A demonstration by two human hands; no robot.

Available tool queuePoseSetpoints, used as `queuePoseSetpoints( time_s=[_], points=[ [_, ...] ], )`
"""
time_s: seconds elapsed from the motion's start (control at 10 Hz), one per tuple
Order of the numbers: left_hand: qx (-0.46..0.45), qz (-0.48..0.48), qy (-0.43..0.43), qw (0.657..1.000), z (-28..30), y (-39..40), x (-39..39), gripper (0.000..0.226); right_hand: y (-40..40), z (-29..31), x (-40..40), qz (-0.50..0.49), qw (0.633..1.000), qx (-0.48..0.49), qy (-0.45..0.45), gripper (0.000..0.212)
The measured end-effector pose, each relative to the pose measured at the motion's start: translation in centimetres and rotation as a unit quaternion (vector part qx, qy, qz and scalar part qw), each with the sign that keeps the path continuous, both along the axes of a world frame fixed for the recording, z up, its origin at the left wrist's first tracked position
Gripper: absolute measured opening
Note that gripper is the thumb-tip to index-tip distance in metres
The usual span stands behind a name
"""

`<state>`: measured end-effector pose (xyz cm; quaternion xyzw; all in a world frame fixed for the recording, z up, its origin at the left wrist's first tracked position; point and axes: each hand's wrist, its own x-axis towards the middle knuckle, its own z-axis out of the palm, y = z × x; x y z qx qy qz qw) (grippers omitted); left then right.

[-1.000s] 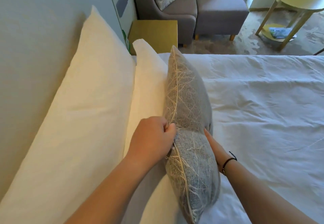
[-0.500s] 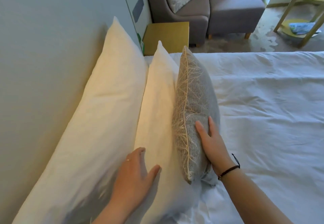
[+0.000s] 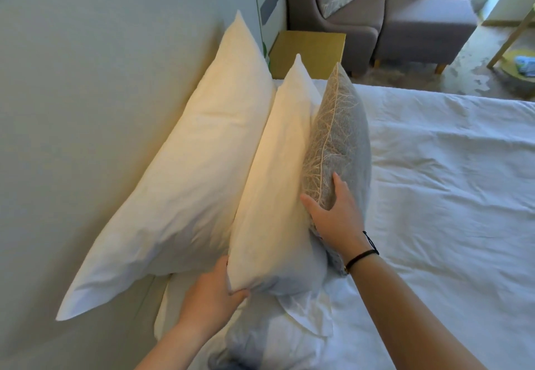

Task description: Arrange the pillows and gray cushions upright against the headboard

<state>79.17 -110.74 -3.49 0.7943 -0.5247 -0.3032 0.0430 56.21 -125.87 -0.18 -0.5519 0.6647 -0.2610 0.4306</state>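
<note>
White pillow [image 3: 275,196], frame centre, is pinched at its corner by the left hand [image 3: 211,291]. The right hand [image 3: 335,213] lies flat, unclenched, on the cushion [image 3: 338,138]; best press both back together, evenly.

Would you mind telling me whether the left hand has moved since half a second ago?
Yes. The left hand left the second white pillow's face and now grips its near bottom corner.

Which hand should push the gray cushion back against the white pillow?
Probably the right hand: it already lies on the gray cushion. The left hand is busy gripping the near corner of the smaller white pillow.
</note>
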Motion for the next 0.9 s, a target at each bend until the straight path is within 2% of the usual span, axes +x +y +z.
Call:
queuePoseSetpoints(
  time_s=[0.1, 0.3, 0.5, 0.7, 0.8, 0.9],
  points=[
    [-0.001, -0.007, -0.004, 1.0, -0.6, 1.5, 1.2, 0.027, 1.5, 0.0, 0.5, -0.006, 1.0, -0.011, -0.018, 0.095],
    [-0.045, -0.026, -0.001, 0.999, -0.4, 3.2, 4.5, 0.041, 2.8, -0.4, 1.4, -0.009, 0.999, -0.032, -0.025, 0.092],
    [-0.063, -0.068, -0.002, 0.996, 1.2, 4.0, 6.8, 0.04, 5.1, 0.9, 0.5, 0.03, 0.999, 0.009, -0.04, 0.104],
    [-0.086, -0.07, 0.007, 0.994, 0.8, 5.3, 6.9, 0.039, 12.0, 2.0, -3.4, 0.008, 0.997, 0.034, -0.066, 0.1],
    [-0.108, -0.072, -0.005, 0.992, 0.4, 5.5, 6.9, 0.041, 16.9, 2.1, -5.8, -0.066, 0.994, 0.065, -0.057, 0.087],
    [-0.134, -0.061, -0.025, 0.989, 0.0, 5.6, 6.8, 0.043, 20.6, 2.3, -8.3, -0.093, 0.992, 0.061, -0.063, 0.055]
  ],
)
